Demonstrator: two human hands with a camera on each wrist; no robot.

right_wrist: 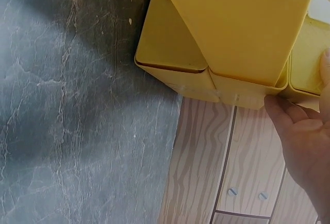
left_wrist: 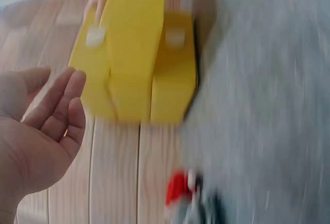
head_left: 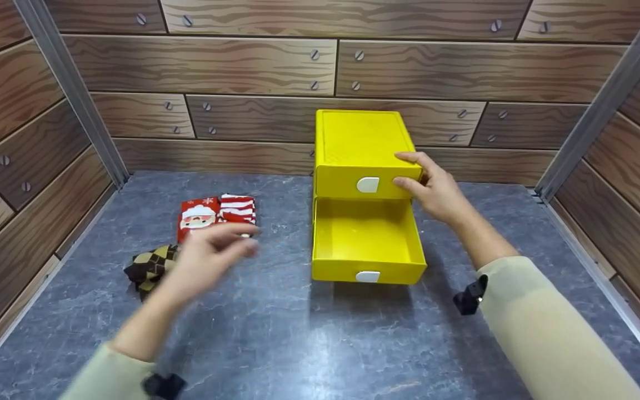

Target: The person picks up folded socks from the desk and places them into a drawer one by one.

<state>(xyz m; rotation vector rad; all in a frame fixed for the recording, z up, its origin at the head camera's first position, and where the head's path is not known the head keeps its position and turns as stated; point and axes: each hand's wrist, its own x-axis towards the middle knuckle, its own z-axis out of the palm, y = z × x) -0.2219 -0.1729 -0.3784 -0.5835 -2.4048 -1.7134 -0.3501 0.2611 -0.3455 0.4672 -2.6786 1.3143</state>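
A yellow drawer unit with white handles stands near the back wall. Its middle drawer is pulled far out, the yellow floor inside showing. My right hand grips the unit's upper right front corner, thumb on the top drawer's front and fingers over the edge and side. Blurred, my left hand hovers over the left of the table, fingers loosely extended and holding nothing. Just beyond it lie a folded red cloth item with a Santa face and a red-and-white striped one. A brown argyle bundle is partly hidden behind that hand.
A grey marbled tabletop lies under everything. Wood-plank panels enclose the back and sides, with metal posts at the corners. In the right wrist view, the bottom drawer sits beneath the extended one.
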